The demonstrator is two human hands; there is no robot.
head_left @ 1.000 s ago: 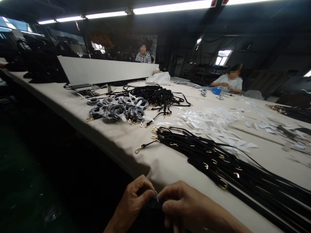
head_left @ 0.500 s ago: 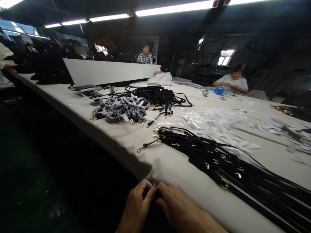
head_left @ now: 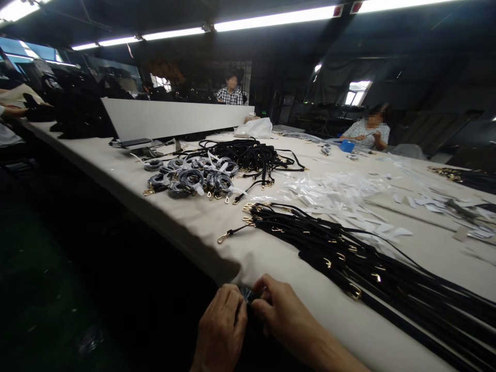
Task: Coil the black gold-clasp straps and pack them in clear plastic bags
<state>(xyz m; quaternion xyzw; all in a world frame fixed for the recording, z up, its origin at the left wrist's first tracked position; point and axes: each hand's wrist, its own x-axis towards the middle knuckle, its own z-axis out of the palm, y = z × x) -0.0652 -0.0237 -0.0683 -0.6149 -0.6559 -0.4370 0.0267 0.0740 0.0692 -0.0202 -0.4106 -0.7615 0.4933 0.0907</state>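
Note:
My left hand and my right hand meet just below the near edge of the table, fingers curled and pinched together. Between the fingertips sits a small dark coiled strap with a bit of clear wrap. Both hands grip it. A long bundle of black straps with gold clasps lies on the table just right of my hands. Farther out lies a heap of coiled, wrapped straps, with a tangle of loose black straps behind it.
Clear plastic sleeves are scattered mid-table. A white board stands at the back left beside dark bags. Two people sit at the far side, one in a checked shirt, one at the right. A sleeve shows at far left.
My hands have risen toward the table edge and closed in together on the coiled strap. The view has shifted slightly.

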